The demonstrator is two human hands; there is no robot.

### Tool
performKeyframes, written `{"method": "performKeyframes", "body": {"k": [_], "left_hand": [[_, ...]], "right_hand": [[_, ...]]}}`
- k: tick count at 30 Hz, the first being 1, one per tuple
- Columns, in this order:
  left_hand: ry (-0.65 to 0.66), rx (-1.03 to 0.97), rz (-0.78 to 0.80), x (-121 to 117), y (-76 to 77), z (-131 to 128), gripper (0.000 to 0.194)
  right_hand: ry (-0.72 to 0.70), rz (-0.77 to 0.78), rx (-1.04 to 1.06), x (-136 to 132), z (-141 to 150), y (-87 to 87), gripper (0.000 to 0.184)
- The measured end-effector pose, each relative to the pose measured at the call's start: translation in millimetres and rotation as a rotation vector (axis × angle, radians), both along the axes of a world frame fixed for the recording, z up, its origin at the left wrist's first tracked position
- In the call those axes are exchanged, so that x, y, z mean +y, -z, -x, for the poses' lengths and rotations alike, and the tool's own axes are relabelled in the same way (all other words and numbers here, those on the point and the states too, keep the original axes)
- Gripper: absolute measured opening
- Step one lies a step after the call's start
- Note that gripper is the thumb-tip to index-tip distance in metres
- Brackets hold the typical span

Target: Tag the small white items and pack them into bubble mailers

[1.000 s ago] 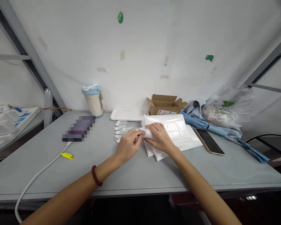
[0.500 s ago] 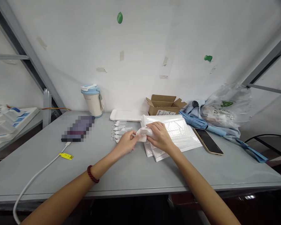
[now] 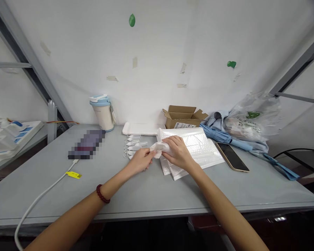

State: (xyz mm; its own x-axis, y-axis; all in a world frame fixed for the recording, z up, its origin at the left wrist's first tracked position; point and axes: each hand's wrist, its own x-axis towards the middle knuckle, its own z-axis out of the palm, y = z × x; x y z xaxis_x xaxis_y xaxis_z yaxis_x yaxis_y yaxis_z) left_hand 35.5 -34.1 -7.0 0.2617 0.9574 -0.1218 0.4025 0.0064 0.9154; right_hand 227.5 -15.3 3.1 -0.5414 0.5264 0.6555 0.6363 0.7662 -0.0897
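Observation:
My left hand (image 3: 140,161) and my right hand (image 3: 177,152) meet over the left edge of a stack of white bubble mailers (image 3: 199,148) on the grey table (image 3: 151,191). Both hands pinch the lifted corner of the top mailer (image 3: 157,150), which curls up between them. My left fingers are curled at that edge; what else they hold is hidden. Just left of my hands lie several small white items with loops (image 3: 133,146) in a row.
A blue-lidded cup (image 3: 103,112), a white tray (image 3: 140,128) and an open cardboard box (image 3: 184,117) stand at the back. A phone (image 3: 232,157), a blue umbrella (image 3: 240,143) and a plastic bag (image 3: 252,118) lie right. A blurred device (image 3: 87,144) with a white cable (image 3: 39,200) lies left.
The corner of the top mailer has been lifted and curled up between my hands. My left hand has drawn slightly back toward me.

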Motion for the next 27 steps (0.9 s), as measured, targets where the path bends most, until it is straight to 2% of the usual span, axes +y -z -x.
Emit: {"method": "performKeyframes", "body": {"k": [4,7,10,15,20,22,24,27], "left_hand": [[0.215,0.175,-0.126,5.9,-20.7,28.8,0.031],[0.183,0.369,-0.300,10.7,-28.5,51.1,0.020],[0.191,0.481,-0.382,12.8,-25.7,60.2,0.019],[0.274,0.502,-0.405,9.4,-16.3,55.1,0.022],[0.322,0.533,-0.410,6.4,-21.1,53.9,0.023],[0.277,0.499,-0.415,5.6,-27.9,55.1,0.026],[0.170,0.411,-0.442,4.6,-36.0,56.0,0.032],[-0.014,0.170,-0.452,2.4,-47.4,55.5,0.032]], "right_hand": [[0.013,0.023,0.002,-0.5,0.6,-0.1,0.030],[0.016,0.027,-0.009,-0.7,1.2,0.1,0.031],[0.028,0.044,-0.027,-0.7,1.4,0.0,0.033],[0.042,0.064,-0.040,-0.6,0.7,0.3,0.034],[0.037,0.068,-0.040,-0.6,0.7,1.4,0.034],[0.044,0.076,-0.050,-0.7,0.8,1.4,0.036],[0.052,0.080,-0.061,-0.6,0.9,1.4,0.037],[0.061,0.081,-0.064,-0.4,1.0,1.5,0.038]]}}
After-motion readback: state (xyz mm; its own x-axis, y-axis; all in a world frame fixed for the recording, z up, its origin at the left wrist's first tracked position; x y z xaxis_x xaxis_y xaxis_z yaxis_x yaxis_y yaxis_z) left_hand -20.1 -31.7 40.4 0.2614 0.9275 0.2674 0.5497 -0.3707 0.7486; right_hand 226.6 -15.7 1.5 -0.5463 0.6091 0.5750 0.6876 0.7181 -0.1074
